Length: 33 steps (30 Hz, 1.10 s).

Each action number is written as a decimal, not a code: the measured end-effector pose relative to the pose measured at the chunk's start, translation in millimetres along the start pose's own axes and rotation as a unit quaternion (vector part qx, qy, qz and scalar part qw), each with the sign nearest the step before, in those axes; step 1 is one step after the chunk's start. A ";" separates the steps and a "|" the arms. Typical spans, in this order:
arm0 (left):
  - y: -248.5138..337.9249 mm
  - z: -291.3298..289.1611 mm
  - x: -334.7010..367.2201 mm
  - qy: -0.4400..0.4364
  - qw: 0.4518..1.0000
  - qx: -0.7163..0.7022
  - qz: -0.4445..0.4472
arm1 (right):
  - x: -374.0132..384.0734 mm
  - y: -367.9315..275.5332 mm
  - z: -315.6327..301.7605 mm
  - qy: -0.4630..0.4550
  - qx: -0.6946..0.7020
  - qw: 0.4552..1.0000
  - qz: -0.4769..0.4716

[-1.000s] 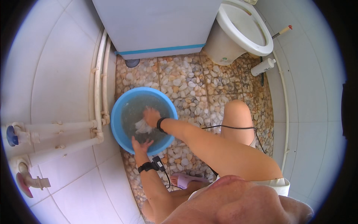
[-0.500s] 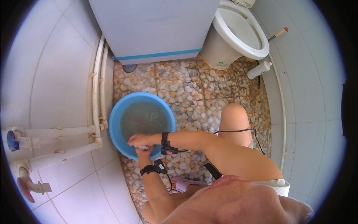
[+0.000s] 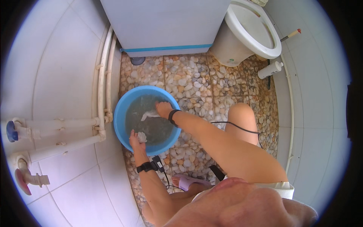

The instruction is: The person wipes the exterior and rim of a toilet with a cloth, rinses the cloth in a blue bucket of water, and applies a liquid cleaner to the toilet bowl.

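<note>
A round blue basin [image 3: 118,130] of greyish, cloudy water [image 3: 151,130] stands on the floor before me. My left hand [image 3: 135,140] is at its near left rim, closed round a bunched white cloth [image 3: 141,137]. Over the right part of the water, my right hand [image 3: 163,109] grips another length of white cloth [image 3: 150,114], which trails leftward at the surface. Whether the two white parts join under the water, I cannot tell. A black strap is on each wrist, and a small box with a cable shows at the left one.
White pipes [image 3: 101,87] and two taps, one blue [image 3: 12,131] and one red [image 3: 22,181], run along the left wall. Beyond the basin stands a pale cabinet-like block [image 3: 162,26]. A toilet [image 3: 278,45] and a white bottle [image 3: 270,70] are far right. The floor [image 3: 191,83] is pebble-patterned.
My hands, together at the basin's near side before, are now apart. The right has moved away and to the right with white cloth; the left has shifted slightly left.
</note>
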State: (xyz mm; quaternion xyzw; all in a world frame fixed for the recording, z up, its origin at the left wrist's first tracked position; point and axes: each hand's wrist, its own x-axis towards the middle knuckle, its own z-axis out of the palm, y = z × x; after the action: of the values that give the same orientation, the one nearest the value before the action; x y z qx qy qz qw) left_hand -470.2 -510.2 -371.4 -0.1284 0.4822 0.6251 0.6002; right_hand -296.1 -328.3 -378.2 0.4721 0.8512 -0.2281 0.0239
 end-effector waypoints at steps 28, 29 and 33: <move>-32.4 28.0 -31.6 0.247 0.907 0.277 0.198 | -10.6 -8.4 -28.7 -0.305 0.247 0.915 -0.093; -35.1 20.5 -26.9 0.279 0.867 0.328 0.252 | -6.4 -5.2 -27.7 -0.287 0.255 0.921 -0.070; -32.0 16.2 -19.5 0.260 0.874 0.333 0.239 | -14.4 -10.5 -17.3 -0.173 0.207 0.955 -0.119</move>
State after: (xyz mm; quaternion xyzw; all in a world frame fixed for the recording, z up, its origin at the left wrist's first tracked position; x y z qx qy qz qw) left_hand -430.7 -516.1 -363.2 0.0405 0.8168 0.4956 0.2925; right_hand -293.7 -337.4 -355.2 0.3155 0.8178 -0.4791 0.0455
